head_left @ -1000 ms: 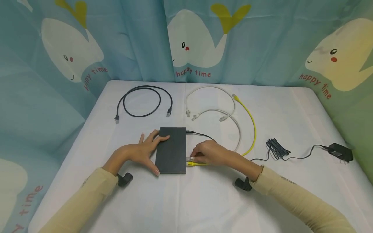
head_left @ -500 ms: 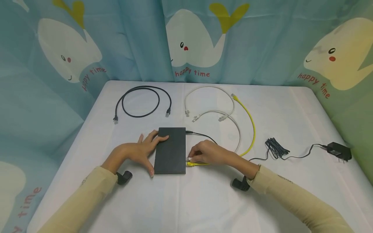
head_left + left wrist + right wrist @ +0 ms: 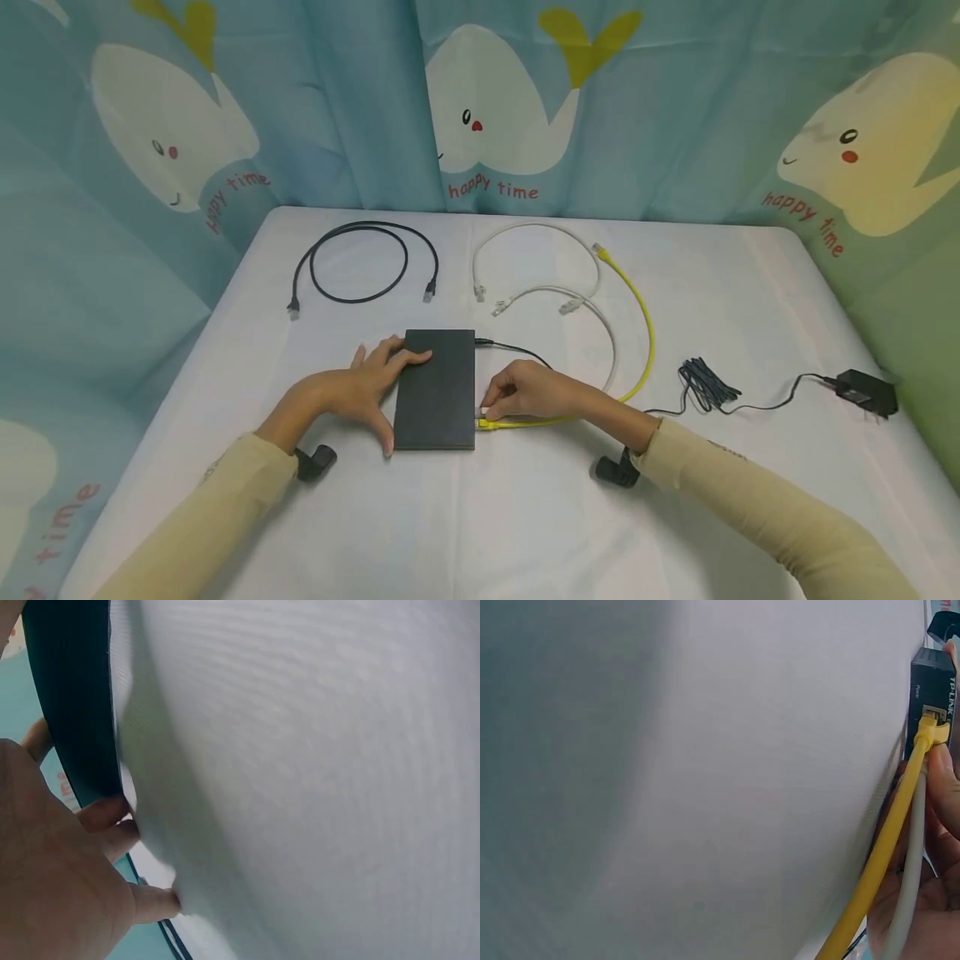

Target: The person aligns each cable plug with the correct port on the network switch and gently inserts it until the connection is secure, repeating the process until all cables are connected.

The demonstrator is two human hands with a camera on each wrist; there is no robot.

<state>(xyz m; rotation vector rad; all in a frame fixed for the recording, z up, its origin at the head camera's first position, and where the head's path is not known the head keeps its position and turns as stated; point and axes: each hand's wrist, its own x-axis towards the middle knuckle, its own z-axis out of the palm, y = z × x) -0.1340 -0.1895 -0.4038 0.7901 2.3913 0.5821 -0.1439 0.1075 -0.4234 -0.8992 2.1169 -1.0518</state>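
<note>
A flat black TP-LINK network switch (image 3: 437, 392) lies on the white table. My left hand (image 3: 348, 393) rests against its left side with fingers spread, index finger on top and thumb near the front corner. At the switch's right side, my right hand (image 3: 531, 390) pinches the plug end of a white network cable (image 3: 612, 337). The yellow network cable (image 3: 874, 877) is plugged in right beside it, as the right wrist view shows. Fingers hide the white plug, so I cannot tell how deep it sits. A thin black power cord (image 3: 517, 347) enters the switch's far right corner.
Behind the switch lie a looped black network cable (image 3: 360, 298) and another white network cable (image 3: 536, 223). A bundled cord (image 3: 707, 385) leads to a black power adapter (image 3: 866, 392) at the right. A whale-printed curtain (image 3: 345, 108) surrounds the table (image 3: 315, 533).
My right fingertips have moved slightly closer to the switch's side with the white plug. My left thumb has slid a little left off the switch's front corner.
</note>
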